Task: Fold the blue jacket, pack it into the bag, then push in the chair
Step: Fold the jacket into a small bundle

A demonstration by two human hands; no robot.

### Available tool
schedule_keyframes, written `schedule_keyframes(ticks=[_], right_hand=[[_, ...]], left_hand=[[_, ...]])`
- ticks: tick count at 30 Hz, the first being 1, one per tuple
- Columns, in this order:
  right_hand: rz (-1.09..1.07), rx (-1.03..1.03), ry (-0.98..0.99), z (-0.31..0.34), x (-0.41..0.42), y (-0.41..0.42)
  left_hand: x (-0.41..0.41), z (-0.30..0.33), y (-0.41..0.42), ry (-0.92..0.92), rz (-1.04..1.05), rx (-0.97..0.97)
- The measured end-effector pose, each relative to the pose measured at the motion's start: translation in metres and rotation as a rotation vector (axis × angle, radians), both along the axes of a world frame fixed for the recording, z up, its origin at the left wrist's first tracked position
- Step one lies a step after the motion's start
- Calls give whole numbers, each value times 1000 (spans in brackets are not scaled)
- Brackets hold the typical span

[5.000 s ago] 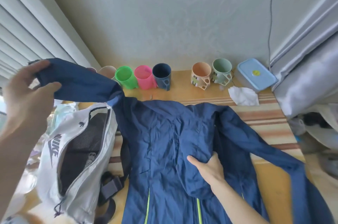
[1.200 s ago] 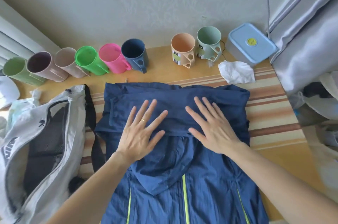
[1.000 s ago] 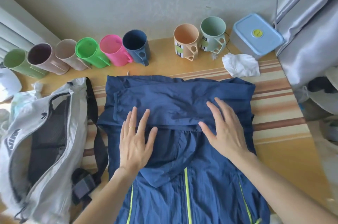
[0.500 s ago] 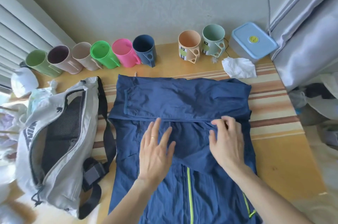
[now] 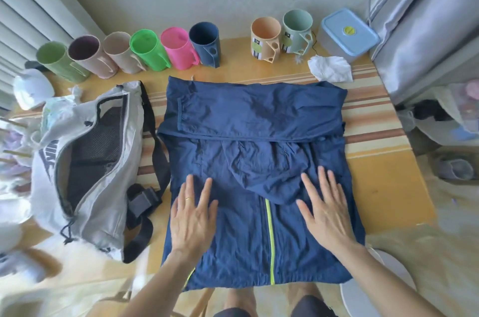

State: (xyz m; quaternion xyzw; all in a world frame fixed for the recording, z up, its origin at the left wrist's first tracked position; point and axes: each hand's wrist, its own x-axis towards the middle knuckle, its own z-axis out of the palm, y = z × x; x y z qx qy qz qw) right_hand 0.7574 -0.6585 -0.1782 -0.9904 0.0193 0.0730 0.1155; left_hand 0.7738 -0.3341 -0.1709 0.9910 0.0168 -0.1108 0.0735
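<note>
Two hands, left point(image 5: 193, 215) and right point(image 5: 325, 209), fingers spread flat on one jacket point(image 5: 254, 161); seemingly eight cups point(image 5: 204, 43).

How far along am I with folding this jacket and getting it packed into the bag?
Done: both sleeves of the blue jacket are folded across its upper part. In hand: the left hand and right hand lie flat and open on its lower half, which is not yet folded up. Left: fold it smaller, put it in the grey bag, which lies unzipped beside it, then push in the chair, which I can't clearly see.
</note>
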Motion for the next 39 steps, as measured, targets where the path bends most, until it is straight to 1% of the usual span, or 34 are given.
schedule_keyframes(ticks=[3, 6, 8, 11, 14, 17, 21, 24, 26, 28, 30, 33, 37, 39], right_hand=[[-134, -46, 44, 0, -56, -26], [-125, -97, 19, 0, -99, -38], [-154, -67, -37, -2, -113, -42], [-247, 91, -110, -12, -125, -49], [-303, 362, 5, -13, -138, -53], [-359, 534, 118, -6, -143, -55], [-439, 600, 60, 16, -144, -73], [-439, 634, -18, 38, -148, -101], [-412, 619, -28, 52, -152, -123], [-425, 615, 12, 63, -157, -141], [-469, 666, 41, 74, -163, -151], [-572, 809, 45, 100, -157, -155], [-718, 1098, -31, 131, -113, -152], [-804, 1262, -59, 139, -81, -149]], left_hand=[[-33, 6, 20, 49, 91, 45], [-61, 8, 31, 106, 165, 60], [-74, 8, 36, 101, 189, 62], [-91, 9, 38, 95, 208, 73], [-105, 12, 40, 103, 232, 3], [-115, 16, 36, 67, 253, -143], [-131, 36, 22, 14, 414, -375], [-147, 57, 16, -3, 442, -527], [-156, 68, 14, 39, 475, -626], [-163, 76, 13, 109, 527, -731], [-168, 87, 11, 187, 619, -844], [-167, 104, 8, 227, 796, -1063], [-144, 135, 8, 199, 892, -1222], [-121, 142, 11, 175, 965, -1337]])
